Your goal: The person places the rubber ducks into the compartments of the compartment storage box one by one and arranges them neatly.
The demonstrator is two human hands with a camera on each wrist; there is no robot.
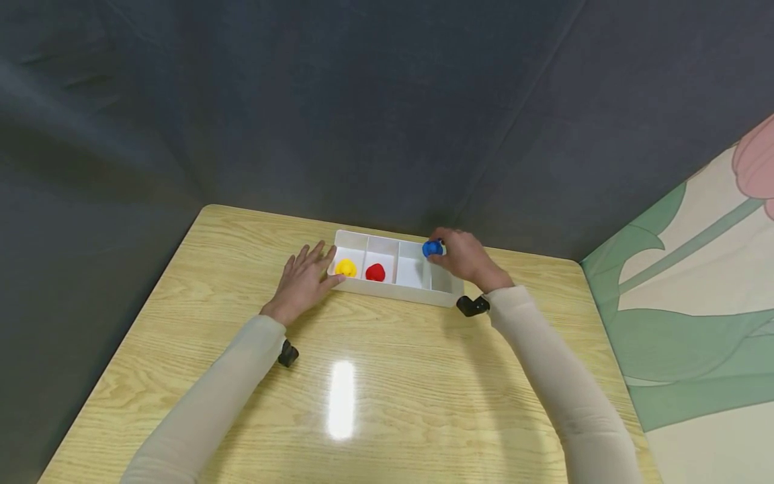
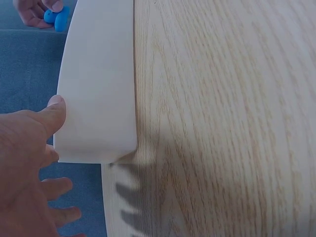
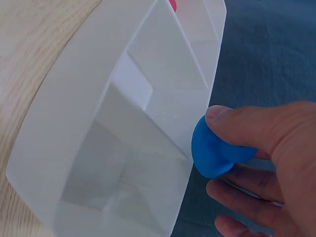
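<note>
A long white tray [image 1: 387,290] with compartments in a row sits near the table's far edge. My right hand [image 1: 464,257] pinches a small, rounded blue toy [image 3: 212,150] between thumb and fingers, above the tray's right half. At the tray's left end is my left hand [image 1: 302,282], fingers spread, with its thumb [image 2: 55,111] at the near rim. A yellow toy [image 1: 346,267] lies in the leftmost compartment, and a red toy [image 1: 375,272] in the one beside it. The two compartments to the right hold nothing visible.
The light wooden table [image 1: 393,390] spreads out in front of the tray. Dark cloth [image 1: 363,121] hangs behind and at the left. On the right is a fabric with a flower pattern [image 1: 695,323]. Small black devices [image 1: 473,306] are on both wrists.
</note>
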